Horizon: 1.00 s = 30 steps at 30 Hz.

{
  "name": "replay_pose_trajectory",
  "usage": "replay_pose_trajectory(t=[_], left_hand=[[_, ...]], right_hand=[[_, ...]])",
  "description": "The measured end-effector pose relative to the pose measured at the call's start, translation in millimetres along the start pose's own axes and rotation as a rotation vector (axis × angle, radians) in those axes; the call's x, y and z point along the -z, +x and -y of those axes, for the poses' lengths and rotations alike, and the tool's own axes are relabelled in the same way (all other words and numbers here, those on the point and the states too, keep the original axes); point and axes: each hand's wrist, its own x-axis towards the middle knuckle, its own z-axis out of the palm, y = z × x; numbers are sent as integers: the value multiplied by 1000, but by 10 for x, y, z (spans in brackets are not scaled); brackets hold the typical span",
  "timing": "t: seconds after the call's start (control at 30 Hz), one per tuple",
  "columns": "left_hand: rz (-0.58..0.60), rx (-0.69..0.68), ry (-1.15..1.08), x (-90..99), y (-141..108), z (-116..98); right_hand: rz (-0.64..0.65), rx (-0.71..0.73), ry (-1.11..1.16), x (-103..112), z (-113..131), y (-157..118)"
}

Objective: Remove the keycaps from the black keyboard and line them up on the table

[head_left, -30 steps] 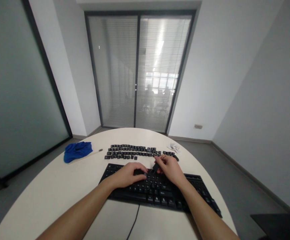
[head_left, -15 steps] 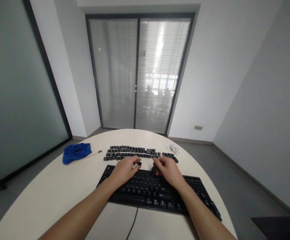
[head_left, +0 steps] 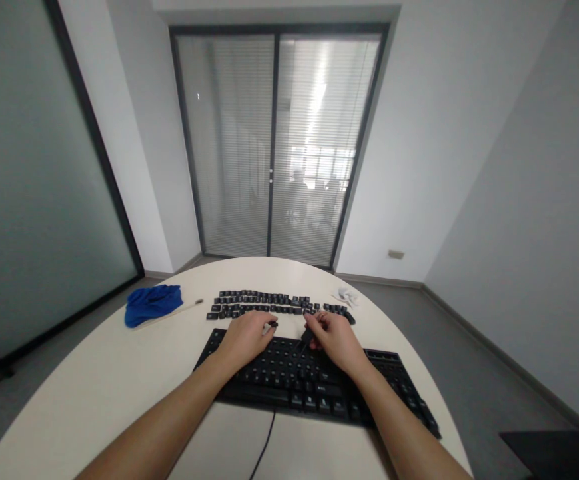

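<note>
A black keyboard (head_left: 279, 380) lies on the table, many of its keycaps off. My left hand (head_left: 246, 333) hovers above its upper left part, fingers pinched on a small black keycap (head_left: 274, 324). My right hand (head_left: 336, 337) is over the keyboard's upper middle. It grips a black keycap puller (head_left: 306, 335) whose thin prongs point down at the keys. Whether the prongs touch the keyboard I cannot tell. Behind the keyboard, loose black keycaps (head_left: 254, 300) are laid out in rows, partly hidden by both hands.
A blue cloth (head_left: 153, 305) lies on the left of the round table (head_left: 94, 387), with a thin-handled brush (head_left: 189, 306) beside it. Crumpled white tissue (head_left: 348, 296) sits at the far right. The keyboard cable (head_left: 264, 447) runs toward me.
My left hand has moved slightly to the left with the keycap, away from the puller. The right hand has stayed almost in place with the keycap puller.
</note>
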Motion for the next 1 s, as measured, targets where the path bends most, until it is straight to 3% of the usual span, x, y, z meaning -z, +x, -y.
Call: replay_pose_trajectory(t=[0.27,0.43,0.67,1.0], left_hand=[[-33,-87,181,54,95,-106],[22,-221,326,27,267,-184],[79,-301,348,16,424,-129],[102,-340,340,-29,450,-55]], right_hand=[[-14,7,-10,-4,-1,2],[-16,-1,-11,0,8,0],[-8,-3,1,1,17,-4],[-5,-9,13,-13,-18,2]])
